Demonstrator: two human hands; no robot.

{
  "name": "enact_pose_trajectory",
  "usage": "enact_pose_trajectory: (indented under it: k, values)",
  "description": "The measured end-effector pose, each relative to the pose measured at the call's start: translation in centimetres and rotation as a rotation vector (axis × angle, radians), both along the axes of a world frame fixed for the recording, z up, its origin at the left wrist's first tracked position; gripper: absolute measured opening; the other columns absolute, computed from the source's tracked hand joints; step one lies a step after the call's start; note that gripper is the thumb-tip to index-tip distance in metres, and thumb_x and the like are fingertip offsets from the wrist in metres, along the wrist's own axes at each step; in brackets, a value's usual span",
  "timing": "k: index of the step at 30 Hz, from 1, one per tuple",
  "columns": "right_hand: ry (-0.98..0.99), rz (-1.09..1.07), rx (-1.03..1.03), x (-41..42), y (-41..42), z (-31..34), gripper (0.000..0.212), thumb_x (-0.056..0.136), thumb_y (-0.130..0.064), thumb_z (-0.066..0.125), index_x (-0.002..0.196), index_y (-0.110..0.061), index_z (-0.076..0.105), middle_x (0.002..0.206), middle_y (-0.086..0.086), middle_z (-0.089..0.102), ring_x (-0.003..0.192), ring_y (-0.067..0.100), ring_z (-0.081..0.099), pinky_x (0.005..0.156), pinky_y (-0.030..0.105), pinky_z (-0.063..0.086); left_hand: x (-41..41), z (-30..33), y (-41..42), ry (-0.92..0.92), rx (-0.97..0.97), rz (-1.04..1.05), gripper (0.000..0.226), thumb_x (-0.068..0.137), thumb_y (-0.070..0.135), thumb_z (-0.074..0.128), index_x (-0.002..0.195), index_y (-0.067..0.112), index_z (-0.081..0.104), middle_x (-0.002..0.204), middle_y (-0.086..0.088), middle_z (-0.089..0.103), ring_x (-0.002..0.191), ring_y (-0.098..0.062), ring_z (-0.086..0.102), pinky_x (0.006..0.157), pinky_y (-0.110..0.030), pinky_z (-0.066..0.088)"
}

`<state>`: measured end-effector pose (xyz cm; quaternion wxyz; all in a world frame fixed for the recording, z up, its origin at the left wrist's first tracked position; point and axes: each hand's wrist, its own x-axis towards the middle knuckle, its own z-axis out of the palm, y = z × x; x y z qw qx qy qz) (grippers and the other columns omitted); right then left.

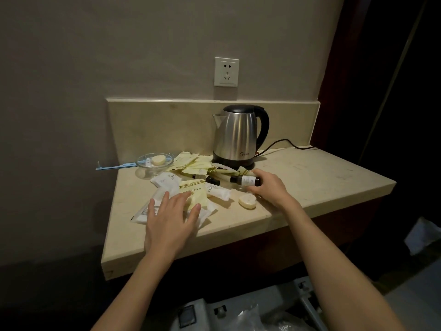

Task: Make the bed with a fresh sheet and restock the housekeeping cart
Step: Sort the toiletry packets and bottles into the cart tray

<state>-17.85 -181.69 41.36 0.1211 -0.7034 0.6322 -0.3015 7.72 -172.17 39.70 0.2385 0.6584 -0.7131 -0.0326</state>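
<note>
On counter (310,177) | left hand (170,217) fingers spread over packets (193,198) | right hand (268,187) fingers pinching bottle (245,180)

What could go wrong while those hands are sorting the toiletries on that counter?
The right hand grips a small dark bottle just in front of the steel kettle; a quick pull back could knock the round soap off the counter edge. The left hand lies flat on loose sachets near the front edge, so sweeping them may spill some to the floor. The glass dish sits near the counter's left edge, where a nudge might tip it off.
</note>
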Motion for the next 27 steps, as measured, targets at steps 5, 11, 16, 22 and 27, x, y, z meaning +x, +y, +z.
enact_pose_trajectory:
  k: [5, 11, 16, 22, 27]
  values:
    - [-0.104, 0.035, -0.021, -0.2, -0.1, 0.2, 0.026, 0.084, -0.032, 0.069, 0.108, -0.031, 0.059, 0.097, -0.008, 0.063, 0.088, 0.013, 0.059, 0.080, 0.042, 0.053, 0.1, 0.0, 0.1, 0.046, -0.014, -0.024, 0.051, 0.097, 0.054, 0.024, 0.144, 0.036, 0.032, 0.153, 0.009, 0.031, 0.146, -0.013, 0.012, 0.119, -0.042, -0.003]
    - [-0.104, -0.007, -0.059, -0.8, 0.3, 2.4, 0.029, 0.082, -0.030, 0.071, 0.108, -0.032, 0.060, 0.096, -0.008, 0.063, 0.091, 0.016, 0.060, 0.080, 0.045, 0.052, 0.1, 0.2, 0.0, 0.054, -0.012, -0.024, 0.050, 0.097, 0.054, 0.027, 0.143, 0.036, 0.034, 0.154, 0.010, 0.030, 0.147, -0.013, 0.010, 0.118, -0.041, -0.004]
    - [-0.143, 0.001, -0.135, -0.4, 3.2, 4.9, 0.022, 0.079, -0.028, 0.073, 0.097, -0.034, 0.061, 0.088, -0.010, 0.064, 0.084, 0.014, 0.060, 0.077, 0.046, 0.052, -0.7, 1.3, 1.0, 0.330, -0.075, -0.087, 0.047, 0.097, 0.044, 0.042, 0.142, 0.030, 0.038, 0.154, 0.006, 0.030, 0.146, -0.013, 0.010, 0.118, -0.034, 0.007]
    - [-0.207, 0.195, -0.108, 4.5, 9.7, 5.2, 0.035, 0.079, -0.019, 0.074, 0.112, -0.027, 0.063, 0.100, -0.014, 0.064, 0.089, 0.002, 0.059, 0.078, 0.025, 0.052, -7.1, 5.5, 2.8, 1.235, 0.209, -0.281, 0.073, 0.092, 0.045, 0.051, 0.151, 0.025, 0.012, 0.150, -0.007, 0.035, 0.134, -0.023, 0.040, 0.101, -0.030, 0.040]
    - [-0.198, 0.330, -0.005, 6.8, 12.1, 4.6, 0.058, 0.082, -0.003, 0.067, 0.133, -0.023, 0.051, 0.121, -0.011, 0.058, 0.109, 0.004, 0.053, 0.091, 0.023, 0.048, -9.3, 5.9, 2.8, 1.561, 0.284, -0.176, 0.069, 0.089, 0.037, 0.061, 0.137, 0.037, 0.011, 0.137, -0.007, 0.042, 0.117, -0.028, 0.053, 0.095, -0.052, 0.049]
